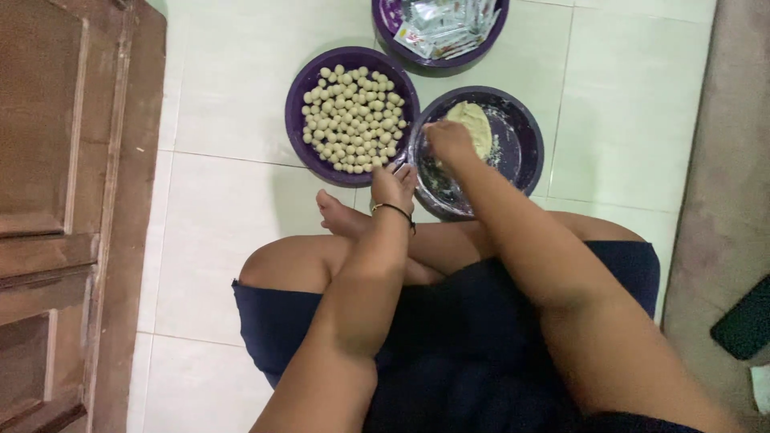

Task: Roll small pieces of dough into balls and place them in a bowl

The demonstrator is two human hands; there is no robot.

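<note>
Dough lump [473, 124], pale yellow-green, sits in the right-hand purple bowl [521, 152], against its far inner wall. Crumbs and smears are on the bowl floor around it.

Right hand [449, 140] is down in that bowl, fingers curled onto the near-left edge of the dough, touching it. Whether a piece is pinched off between the fingertips can't be told; the fingers hide the contact.

Left hand [393, 186] rests at the near rim of the same bowl, right where it meets the plate beside it. Fingers are drawn in loosely, knuckles up; whether it holds anything can't be told. Dark thin bracelet [393, 210] on that wrist.

Purple plate [309, 96], just left of the bowl and touching or nearly touching it, is loaded with many small round dough balls [351, 119], same pale colour, in a rough single layer.

A third purple dish [385, 24] sits further out, top of view, partly cut off, with clear plastic wrappers [445, 24] in it.

Person sits cross-legged on pale tiled floor [224, 80], dark blue shorts [449, 337], bare foot [337, 215] under the left wrist. Brown wooden door [56, 200] along the left edge. Dark flat object [746, 321] at right edge, on a greyish strip of floor.
</note>
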